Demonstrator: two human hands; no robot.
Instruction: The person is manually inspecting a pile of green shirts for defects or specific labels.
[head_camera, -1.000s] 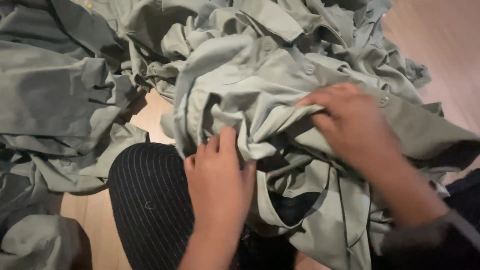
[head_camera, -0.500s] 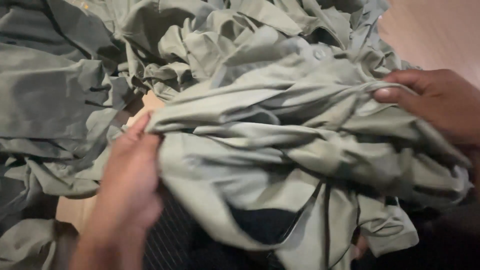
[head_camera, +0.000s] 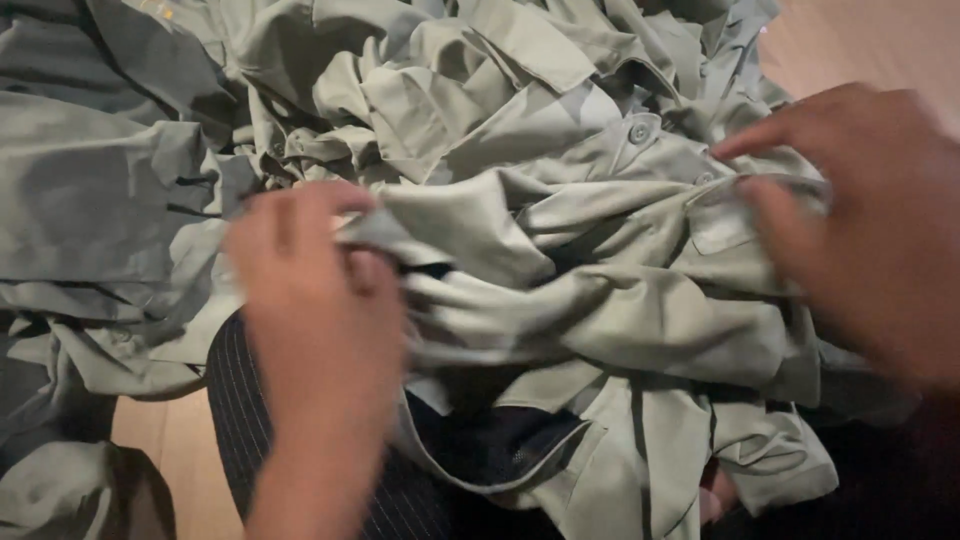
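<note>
Head view, looking down onto a pale wooden floor (head_camera: 870, 45); a large heap of crumpled sage-green cotton garments (head_camera: 120, 190) covers its far and left portions, bare boards showing only at the far right corner and in a small patch at the near left edge; the heap lies as it did a second ago. On top of the heap, at the near middle and draped over the person's dark pinstriped trouser leg (head_camera: 255, 420), sits the sage-green buttoned shirt (head_camera: 600, 320) in hand, its round button (head_camera: 640, 131) and a flat chest pocket (head_camera: 722, 225) facing up, a dark mesh lining (head_camera: 495, 445) visible in its near opening. Change: a second ago both hands were bunched close together on a tight knot of this cloth; half a second ago they had parted; now they stand well apart, and the shirt lies drawn wider between them, so more of its front is exposed. Judgement: the garment is being opened out and separated from the heap, not yet flat. The left hand (head_camera: 315, 300), blurred, is closed around a fold at the shirt's left side, thumb over fingers. The right hand (head_camera: 870, 220) pinches the cloth edge beside the pocket between thumb and forefinger, remaining fingers loosely curled.
</note>
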